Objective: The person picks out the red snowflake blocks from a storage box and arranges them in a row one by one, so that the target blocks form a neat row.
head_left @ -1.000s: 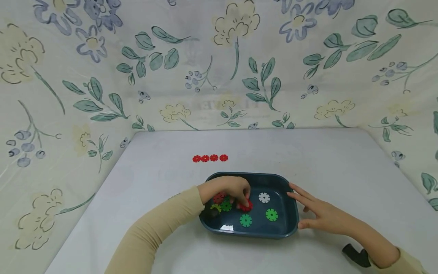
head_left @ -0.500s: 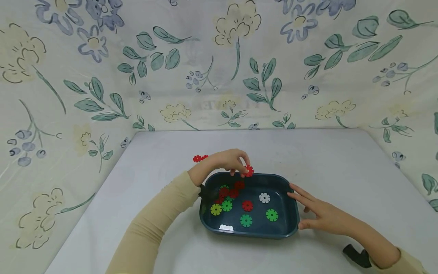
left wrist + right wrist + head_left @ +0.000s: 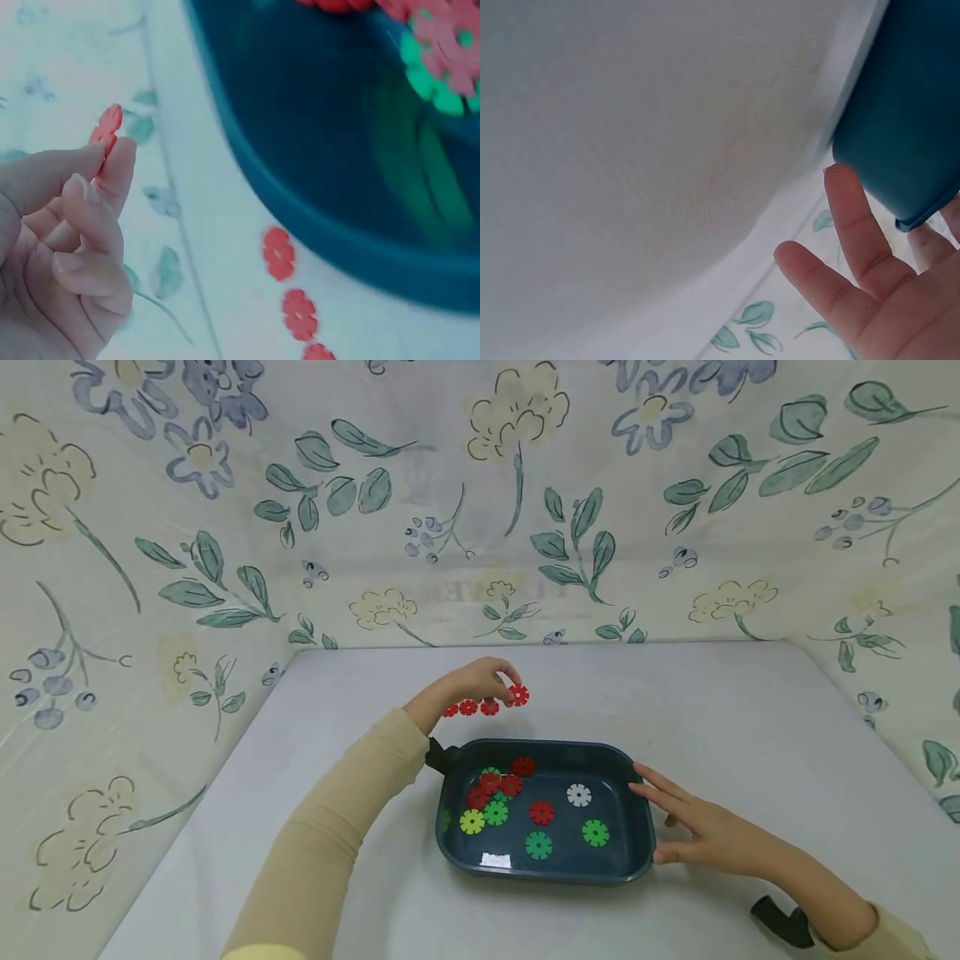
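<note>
A red snowflake disc (image 3: 518, 695) is pinched between the thumb and forefinger of my left hand (image 3: 476, 681), beyond the tray's far edge. The disc stands almost edge-on in the left wrist view. Just below that hand, a row of red snowflake discs (image 3: 468, 707) lies on the table, its left end hidden by the wrist. My right hand (image 3: 701, 831) rests with spread, relaxed fingers against the right end of the dark blue tray (image 3: 543, 875). Inside the tray are several red discs (image 3: 542, 812), green discs (image 3: 596, 832), a yellow disc (image 3: 472, 822) and a white disc (image 3: 579, 795).
The white table (image 3: 360, 693) ends at a floral cloth (image 3: 442, 527) hung behind it and at the sides. A black strap (image 3: 782, 921) is at the right wrist, and another dark band (image 3: 441, 756) shows at the left wrist.
My left hand has risen out of the tray with a red disc and moved back and leftward over its far rim to the row's right end. The right hand has stayed put.
</note>
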`<state>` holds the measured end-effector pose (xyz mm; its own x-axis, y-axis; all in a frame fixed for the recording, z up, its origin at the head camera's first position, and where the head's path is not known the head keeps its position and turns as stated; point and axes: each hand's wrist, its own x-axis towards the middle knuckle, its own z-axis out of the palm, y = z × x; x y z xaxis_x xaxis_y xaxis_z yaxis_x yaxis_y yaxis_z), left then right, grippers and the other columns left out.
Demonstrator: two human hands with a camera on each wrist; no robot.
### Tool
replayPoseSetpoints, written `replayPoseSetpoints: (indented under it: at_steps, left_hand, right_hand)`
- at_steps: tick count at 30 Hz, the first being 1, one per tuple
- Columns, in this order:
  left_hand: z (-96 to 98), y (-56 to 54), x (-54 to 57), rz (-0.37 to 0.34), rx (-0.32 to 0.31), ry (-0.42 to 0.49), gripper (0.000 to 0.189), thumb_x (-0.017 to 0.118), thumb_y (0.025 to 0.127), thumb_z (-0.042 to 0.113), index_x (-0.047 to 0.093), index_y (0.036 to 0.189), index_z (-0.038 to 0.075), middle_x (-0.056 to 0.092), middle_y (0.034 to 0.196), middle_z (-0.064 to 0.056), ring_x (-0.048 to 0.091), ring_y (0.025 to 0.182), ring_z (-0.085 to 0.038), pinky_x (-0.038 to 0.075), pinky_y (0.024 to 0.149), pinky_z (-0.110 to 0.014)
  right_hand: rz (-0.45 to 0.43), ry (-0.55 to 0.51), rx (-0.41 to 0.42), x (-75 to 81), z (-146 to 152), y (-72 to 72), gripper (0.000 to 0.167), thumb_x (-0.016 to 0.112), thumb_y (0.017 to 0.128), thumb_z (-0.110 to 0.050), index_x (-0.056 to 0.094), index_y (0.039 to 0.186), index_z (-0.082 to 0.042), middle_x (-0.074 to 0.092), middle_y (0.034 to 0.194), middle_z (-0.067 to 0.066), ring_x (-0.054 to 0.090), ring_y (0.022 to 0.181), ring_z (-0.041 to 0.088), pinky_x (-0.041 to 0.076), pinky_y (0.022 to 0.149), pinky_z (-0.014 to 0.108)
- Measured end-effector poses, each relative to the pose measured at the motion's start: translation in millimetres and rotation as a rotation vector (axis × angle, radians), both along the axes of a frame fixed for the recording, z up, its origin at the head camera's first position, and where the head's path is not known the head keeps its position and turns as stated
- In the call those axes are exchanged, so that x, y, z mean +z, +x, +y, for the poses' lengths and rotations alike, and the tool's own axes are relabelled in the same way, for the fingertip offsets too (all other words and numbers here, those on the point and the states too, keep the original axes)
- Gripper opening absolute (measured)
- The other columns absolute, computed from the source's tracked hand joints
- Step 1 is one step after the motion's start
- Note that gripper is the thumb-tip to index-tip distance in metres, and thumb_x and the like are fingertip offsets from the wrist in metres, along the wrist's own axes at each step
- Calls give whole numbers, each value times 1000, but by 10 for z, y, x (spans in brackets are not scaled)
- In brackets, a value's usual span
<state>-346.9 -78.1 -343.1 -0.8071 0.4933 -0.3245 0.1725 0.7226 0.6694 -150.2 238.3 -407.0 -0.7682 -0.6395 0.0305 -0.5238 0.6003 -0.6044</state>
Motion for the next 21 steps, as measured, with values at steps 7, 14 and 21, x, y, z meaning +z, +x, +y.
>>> replayPoseSetpoints:
  at_steps: [7,14,21]
  left_hand:
    - [-77,-222,-141,-44,81,-31,27,65,84,13,57,110,11,62,93,-12,55,73,-33,44,58,-28]
    - [-174,-315,-214,-95,95,-67,29,63,86,14,57,114,12,60,94,-13,51,68,-25,40,58,-26]
    - [-189,-330,-295,-63,69,-100,29,61,87,12,56,116,11,55,96,-9,50,70,-23,46,74,-34]
  right_hand:
    - [-18,-9,-13,-4,3,0,78,65,82,-37,26,144,-12,6,154,-4,54,104,15,50,72,26]
    - [-17,-2,-10,-9,-2,1,78,64,82,-38,26,144,-13,5,154,-6,53,105,15,50,73,26]
    - [-23,-4,-15,-31,28,-11,78,65,82,-37,25,144,-11,6,154,-4,55,98,13,49,68,25]
